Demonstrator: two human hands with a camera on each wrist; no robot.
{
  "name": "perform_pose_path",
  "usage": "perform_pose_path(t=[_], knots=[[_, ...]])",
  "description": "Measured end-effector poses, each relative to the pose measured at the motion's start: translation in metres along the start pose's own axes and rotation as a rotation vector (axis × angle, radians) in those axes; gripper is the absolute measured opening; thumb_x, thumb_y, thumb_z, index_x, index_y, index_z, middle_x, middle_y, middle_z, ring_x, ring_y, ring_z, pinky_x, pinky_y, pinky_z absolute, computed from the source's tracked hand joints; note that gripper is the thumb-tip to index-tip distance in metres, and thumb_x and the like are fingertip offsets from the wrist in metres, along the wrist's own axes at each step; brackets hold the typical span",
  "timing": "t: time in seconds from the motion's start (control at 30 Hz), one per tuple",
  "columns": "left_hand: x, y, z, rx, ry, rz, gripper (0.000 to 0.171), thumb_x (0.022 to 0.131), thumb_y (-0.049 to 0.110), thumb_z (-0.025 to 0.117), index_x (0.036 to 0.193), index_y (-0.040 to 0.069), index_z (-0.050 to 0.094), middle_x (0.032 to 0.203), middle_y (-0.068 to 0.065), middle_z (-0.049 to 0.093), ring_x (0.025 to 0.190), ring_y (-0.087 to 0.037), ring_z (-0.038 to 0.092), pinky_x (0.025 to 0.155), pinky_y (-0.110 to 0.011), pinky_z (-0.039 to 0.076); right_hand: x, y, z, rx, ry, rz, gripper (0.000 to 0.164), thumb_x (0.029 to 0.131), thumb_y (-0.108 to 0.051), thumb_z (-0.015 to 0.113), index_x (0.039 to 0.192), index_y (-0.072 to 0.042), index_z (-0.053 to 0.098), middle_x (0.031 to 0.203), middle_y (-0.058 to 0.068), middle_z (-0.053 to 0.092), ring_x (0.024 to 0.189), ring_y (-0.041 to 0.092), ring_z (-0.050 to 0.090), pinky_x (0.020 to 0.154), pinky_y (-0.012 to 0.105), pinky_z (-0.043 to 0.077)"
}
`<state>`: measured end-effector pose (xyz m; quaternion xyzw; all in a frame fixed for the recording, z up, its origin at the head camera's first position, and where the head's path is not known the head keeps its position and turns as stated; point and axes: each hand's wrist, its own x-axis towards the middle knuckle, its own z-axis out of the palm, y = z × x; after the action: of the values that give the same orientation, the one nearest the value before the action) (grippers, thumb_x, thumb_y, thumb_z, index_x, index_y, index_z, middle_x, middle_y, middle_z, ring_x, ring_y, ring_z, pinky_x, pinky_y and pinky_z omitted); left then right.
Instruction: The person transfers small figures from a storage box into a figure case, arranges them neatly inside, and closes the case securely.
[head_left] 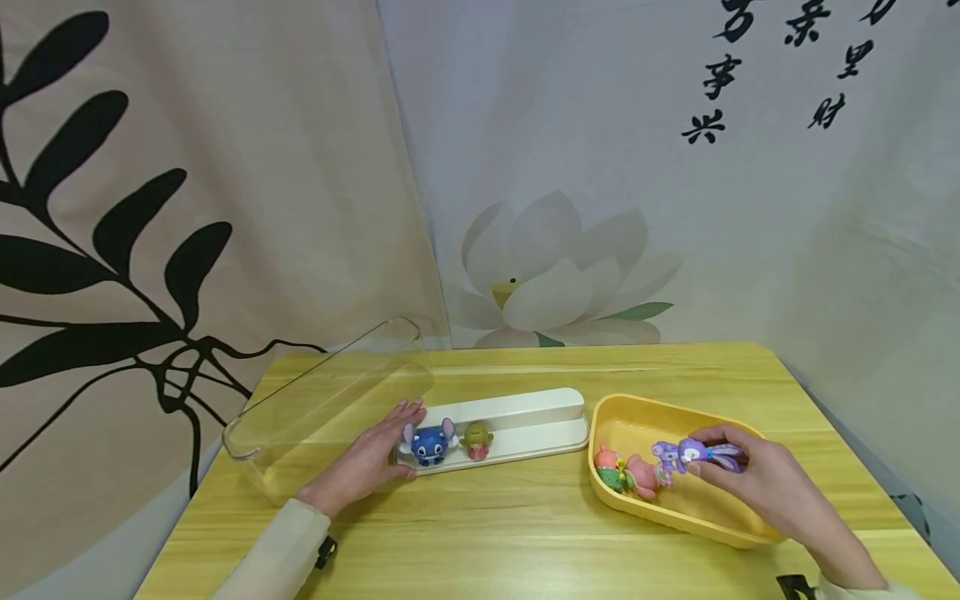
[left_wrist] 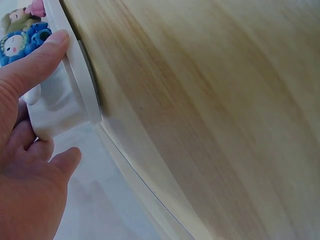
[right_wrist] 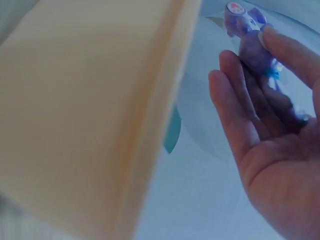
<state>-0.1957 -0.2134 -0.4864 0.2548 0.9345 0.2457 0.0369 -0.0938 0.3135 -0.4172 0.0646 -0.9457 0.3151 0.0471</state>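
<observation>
My left hand [head_left: 366,468] holds the left end of a white stepped display base [head_left: 528,440]. In the left wrist view its thumb [left_wrist: 52,47] presses on the base's rim. A blue big-eared figurine [head_left: 430,446] and a smaller olive-green and pink figurine [head_left: 477,440] stand on the base's lower step, near that hand. Over the yellow tray [head_left: 701,512], my right hand [head_left: 776,479] pinches a purple long-eared rabbit figurine [head_left: 692,452] between thumb and fingers. A red-and-green figurine [head_left: 609,468] and a pink figurine [head_left: 643,477] lie in the tray's left end.
A clear plastic cover [head_left: 315,367] lies slantwise on the wooden table [head_left: 480,542], behind my left hand. The tray's left end comes close to the base's right end. Printed curtains [head_left: 562,167] hang behind the table.
</observation>
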Motion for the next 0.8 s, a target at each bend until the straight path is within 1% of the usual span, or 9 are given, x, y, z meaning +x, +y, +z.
perform_pose_path(t=[0.13, 0.2, 0.3, 0.43, 0.57, 0.67, 0.8], knots=[[0.000, 0.000, 0.000, 0.002, -0.005, 0.000, 0.098, 0.078, 0.011, 0.090, 0.160, 0.006, 0.037, 0.170, -0.012, 0.025, 0.156, -0.034, 0.020, 0.117, -0.070, 0.028, 0.004, -0.012, 0.002, 0.044, 0.023, 0.024, 0.038, 0.089, -0.033, 0.084, 0.118, -0.013, 0.071, 0.106, 0.005, 0.073, 0.083, 0.008, 0.063, 0.068, 0.022, 0.056], [0.000, 0.000, 0.000, 0.000, -0.008, -0.001, 0.098, 0.078, 0.011, 0.090, 0.160, 0.006, 0.037, 0.170, -0.012, 0.024, 0.156, -0.034, 0.019, 0.117, -0.069, 0.028, 0.007, -0.018, 0.003, 0.088, 0.034, 0.021, 0.036, 0.090, -0.032, 0.083, 0.118, -0.013, 0.071, 0.106, 0.006, 0.073, 0.083, 0.008, 0.063, 0.068, 0.022, 0.056], [0.000, 0.000, 0.000, 0.002, -0.010, 0.000, 0.098, 0.078, 0.012, 0.090, 0.160, 0.006, 0.037, 0.170, -0.012, 0.024, 0.156, -0.034, 0.019, 0.117, -0.069, 0.028, 0.011, -0.027, 0.007, 0.132, 0.053, -0.003, 0.033, 0.090, -0.031, 0.083, 0.117, -0.015, 0.072, 0.105, 0.005, 0.074, 0.082, 0.008, 0.063, 0.066, 0.022, 0.056], [0.000, 0.000, -0.001, -0.003, -0.011, 0.006, 0.097, 0.079, 0.012, 0.090, 0.160, 0.006, 0.036, 0.170, -0.012, 0.024, 0.156, -0.034, 0.019, 0.117, -0.069, 0.028, 0.016, -0.039, 0.016, 0.166, 0.068, -0.056, 0.027, 0.091, -0.030, 0.082, 0.114, -0.017, 0.074, 0.098, 0.001, 0.073, 0.075, 0.008, 0.061, 0.060, 0.023, 0.053], [0.000, 0.000, -0.001, -0.007, -0.011, 0.013, 0.097, 0.079, 0.013, 0.090, 0.160, 0.006, 0.037, 0.170, -0.012, 0.024, 0.156, -0.034, 0.019, 0.117, -0.068, 0.028, 0.023, -0.051, 0.024, 0.215, 0.052, -0.079, 0.027, 0.092, -0.029, 0.081, 0.115, -0.016, 0.074, 0.096, 0.001, 0.072, 0.073, 0.011, 0.059, 0.058, 0.023, 0.053], [0.000, -0.001, -0.001, -0.005, -0.009, 0.017, 0.097, 0.078, 0.013, 0.090, 0.159, 0.005, 0.037, 0.170, -0.012, 0.024, 0.156, -0.034, 0.019, 0.118, -0.067, 0.028, 0.028, -0.059, 0.029, 0.262, 0.035, -0.090, 0.029, 0.092, -0.026, 0.081, 0.117, -0.014, 0.074, 0.099, 0.001, 0.073, 0.075, 0.011, 0.061, 0.061, 0.023, 0.055], [0.000, 0.000, -0.001, -0.005, -0.008, 0.021, 0.097, 0.078, 0.013, 0.090, 0.159, 0.005, 0.037, 0.170, -0.012, 0.024, 0.156, -0.034, 0.019, 0.120, -0.064, 0.026, 0.034, -0.068, 0.037, 0.323, 0.027, -0.107, 0.031, 0.091, -0.025, 0.082, 0.119, -0.014, 0.074, 0.100, 0.000, 0.073, 0.075, 0.012, 0.062, 0.062, 0.023, 0.056]])
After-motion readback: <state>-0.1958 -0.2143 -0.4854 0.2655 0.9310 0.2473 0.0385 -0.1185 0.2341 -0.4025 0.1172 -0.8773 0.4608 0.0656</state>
